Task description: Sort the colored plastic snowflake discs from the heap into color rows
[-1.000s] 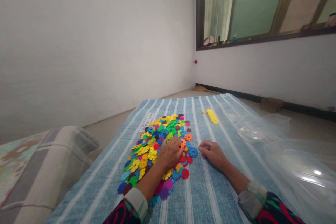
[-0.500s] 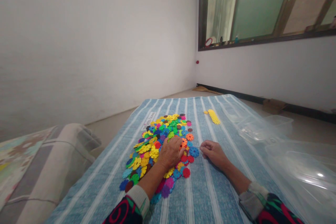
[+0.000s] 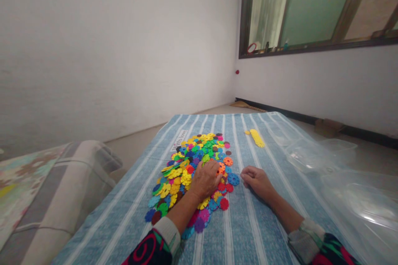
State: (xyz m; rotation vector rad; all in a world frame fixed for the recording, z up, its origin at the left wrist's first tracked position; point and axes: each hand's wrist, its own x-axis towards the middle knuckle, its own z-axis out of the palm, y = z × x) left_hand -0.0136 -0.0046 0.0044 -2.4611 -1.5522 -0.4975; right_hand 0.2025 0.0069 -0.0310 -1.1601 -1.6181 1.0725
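Note:
A pile of colourful notched plastic discs (image 3: 177, 172) lies on the striped cloth. My left hand (image 3: 205, 179) rests on the right part of this pile, palm down, thumb apart from the bent fingers; its fingertips are partly hidden. Close by its fingers is an orange disc (image 3: 221, 168). To the right of the pile my right hand (image 3: 257, 181) lies on the cloth with its fingers curled closed; whatever is inside them, if anything, is hidden. A larger blue disc (image 3: 233, 179) sits just left of the right hand. Farther off, yellow discs (image 3: 257, 138) form an overlapping row, with one small yellow disc (image 3: 247, 132) beside it.
Blue-and-white striped cloth (image 3: 130, 211) covers the table. Clear plastic containers (image 3: 357, 203) stand along its right side. A fabric-covered seat (image 3: 71, 182) is at the left. Printed lettering (image 3: 179, 140) shows beside the pile's far left edge. A wall and window are beyond.
The whole view has shifted slightly, so everything appears a little farther right. Both hands keep nearly the same places relative to the pile and the cloth.

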